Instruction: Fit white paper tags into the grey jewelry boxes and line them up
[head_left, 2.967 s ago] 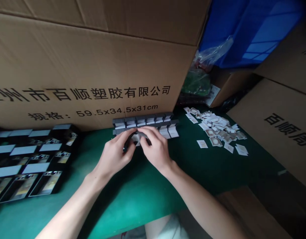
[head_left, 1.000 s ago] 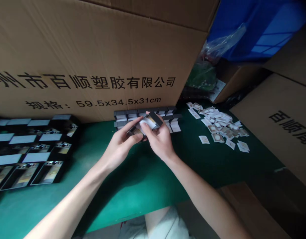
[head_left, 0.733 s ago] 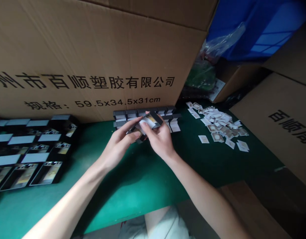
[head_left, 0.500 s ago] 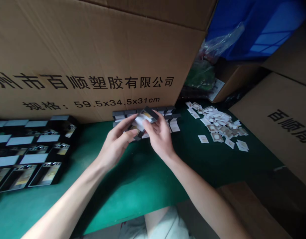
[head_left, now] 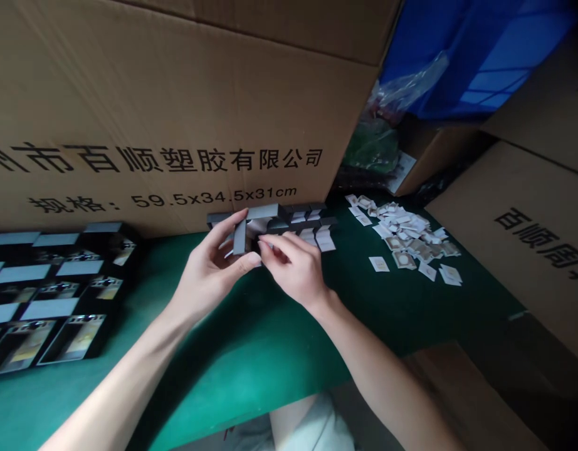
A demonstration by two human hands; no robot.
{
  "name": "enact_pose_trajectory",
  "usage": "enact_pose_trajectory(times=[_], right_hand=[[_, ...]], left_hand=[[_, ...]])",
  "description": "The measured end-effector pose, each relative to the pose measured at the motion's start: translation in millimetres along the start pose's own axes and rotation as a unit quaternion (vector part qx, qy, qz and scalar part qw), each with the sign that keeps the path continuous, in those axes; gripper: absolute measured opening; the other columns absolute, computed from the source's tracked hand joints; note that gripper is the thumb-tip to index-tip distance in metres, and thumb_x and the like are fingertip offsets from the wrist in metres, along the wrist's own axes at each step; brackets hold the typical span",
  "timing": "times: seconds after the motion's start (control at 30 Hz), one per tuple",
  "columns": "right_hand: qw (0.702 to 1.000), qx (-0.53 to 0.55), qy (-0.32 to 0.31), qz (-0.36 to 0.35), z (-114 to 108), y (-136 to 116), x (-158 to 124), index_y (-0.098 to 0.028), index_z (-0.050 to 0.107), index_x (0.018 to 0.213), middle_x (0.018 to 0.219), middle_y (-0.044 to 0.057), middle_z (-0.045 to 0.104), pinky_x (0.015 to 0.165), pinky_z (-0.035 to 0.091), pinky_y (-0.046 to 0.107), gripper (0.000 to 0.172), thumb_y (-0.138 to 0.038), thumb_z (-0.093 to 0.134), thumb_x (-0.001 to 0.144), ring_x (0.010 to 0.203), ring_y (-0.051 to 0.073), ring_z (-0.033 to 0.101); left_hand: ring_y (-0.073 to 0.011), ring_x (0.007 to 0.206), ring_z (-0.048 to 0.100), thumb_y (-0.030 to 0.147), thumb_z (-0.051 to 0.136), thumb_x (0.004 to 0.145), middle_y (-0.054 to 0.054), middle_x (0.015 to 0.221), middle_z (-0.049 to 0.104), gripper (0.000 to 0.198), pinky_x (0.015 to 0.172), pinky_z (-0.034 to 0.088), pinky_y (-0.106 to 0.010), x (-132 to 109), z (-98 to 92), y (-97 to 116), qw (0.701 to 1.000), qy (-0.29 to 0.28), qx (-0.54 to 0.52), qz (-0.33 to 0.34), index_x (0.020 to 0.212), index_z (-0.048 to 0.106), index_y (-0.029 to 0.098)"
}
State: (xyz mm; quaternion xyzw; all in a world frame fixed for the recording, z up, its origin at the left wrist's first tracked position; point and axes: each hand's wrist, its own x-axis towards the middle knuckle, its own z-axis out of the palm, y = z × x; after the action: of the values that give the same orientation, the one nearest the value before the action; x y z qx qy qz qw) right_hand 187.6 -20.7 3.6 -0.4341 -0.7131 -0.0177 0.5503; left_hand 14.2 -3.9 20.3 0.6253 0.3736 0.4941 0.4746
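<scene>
- The left hand [head_left: 208, 266] grasps a small dark grey box [head_left: 240, 237], thumb and fingers closed around it, and holds it up just above the table [head_left: 232, 376].
- The right hand [head_left: 291, 266] is half-curled with its fingertips [head_left: 265, 241] on the box; whether it grips or only steadies, the picture cannot settle.
- The box sits between both hands, in front of a row of dark grey boxes with white inserts [head_left: 308, 230], and partly hides that row.
- Handling looks best with the left hand pinching the box's edges and the right fingertips pressing lightly, so the thin walls do not bend.
- To the left lie black boxes with clear windows [head_left: 68, 329]; to the right, a scattered pile of white and tan labels [head_left: 406, 238].
- Behind stands a large printed cardboard carton [head_left: 152, 106].
</scene>
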Motion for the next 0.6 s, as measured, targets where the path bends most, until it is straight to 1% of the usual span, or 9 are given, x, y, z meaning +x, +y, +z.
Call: enact_pose_trajectory(times=[0.07,0.13,0.23,0.3,0.37,0.47,0.6], right_hand=[[0.999,-0.022,-0.024,0.001,1,3,-2,-0.021,0.077,0.097,0.083,0.003,0.077,0.063,0.052,0.025,0.022,-0.025,0.056,0.103,0.066,0.013,0.067],[0.997,-0.050,-0.054,-0.003,0,6,-3,-0.023,0.077,0.093,0.081,0.002,0.077,0.061,0.050,0.025,0.025,-0.024,0.054,0.104,0.065,0.012,0.067],[0.993,-0.066,-0.095,-0.026,-4,9,-3,-0.022,0.075,0.088,0.076,0.000,0.077,0.056,0.043,0.024,0.025,-0.024,0.055,0.103,0.060,0.012,0.065],[0.990,-0.066,-0.117,-0.040,-7,11,-3,-0.022,0.073,0.087,0.075,-0.001,0.077,0.055,0.042,0.025,0.025,-0.023,0.055,0.103,0.060,0.012,0.065],[0.988,-0.072,-0.128,-0.049,-8,12,-3,-0.021,0.073,0.086,0.075,-0.001,0.077,0.056,0.041,0.024,0.025,-0.023,0.054,0.103,0.061,0.012,0.067],[0.986,-0.094,-0.124,-0.060,-8,12,-5,-0.021,0.072,0.087,0.073,-0.001,0.078,0.055,0.039,0.025,0.023,-0.022,0.055,0.103,0.060,0.012,0.069],[0.982,-0.110,-0.143,-0.059,-7,11,-7,-0.019,0.072,0.090,0.078,-0.001,0.080,0.056,0.039,0.025,0.020,-0.023,0.057,0.103,0.064,0.012,0.072]], left_hand=[[-0.0317,0.120,0.070,0.047,0.090,0.074,-0.011,0.138,0.070,0.080,0.097,0.062,-0.036,1,-0.7,-1,1.000,-0.019,0.019,0.009,0.145,0.062,0.027],[-0.0306,0.118,0.070,0.048,0.090,0.073,-0.011,0.135,0.071,0.080,0.099,0.061,-0.037,1,-1.1,-2,0.998,-0.038,0.039,0.016,0.145,0.063,0.027],[-0.0299,0.113,0.071,0.049,0.090,0.073,-0.011,0.130,0.073,0.079,0.097,0.061,-0.037,1,-0.5,-3,0.996,-0.057,0.066,0.024,0.143,0.065,0.026],[-0.0293,0.109,0.072,0.051,0.090,0.073,-0.010,0.125,0.075,0.077,0.095,0.061,-0.037,0,-0.3,-3,0.995,-0.067,0.072,0.029,0.142,0.066,0.025],[-0.0281,0.103,0.072,0.051,0.089,0.073,-0.010,0.119,0.076,0.076,0.094,0.061,-0.037,0,-1.2,-2,0.994,-0.074,0.076,0.027,0.141,0.066,0.024],[-0.0256,0.096,0.072,0.050,0.088,0.075,-0.008,0.111,0.077,0.077,0.091,0.061,-0.035,0,-4.5,-4,0.992,-0.082,0.085,0.031,0.143,0.065,0.024],[-0.0227,0.088,0.070,0.052,0.088,0.074,-0.007,0.103,0.076,0.080,0.087,0.061,-0.034,1,-8.1,-6,0.989,-0.091,0.109,0.042,0.145,0.065,0.023]])
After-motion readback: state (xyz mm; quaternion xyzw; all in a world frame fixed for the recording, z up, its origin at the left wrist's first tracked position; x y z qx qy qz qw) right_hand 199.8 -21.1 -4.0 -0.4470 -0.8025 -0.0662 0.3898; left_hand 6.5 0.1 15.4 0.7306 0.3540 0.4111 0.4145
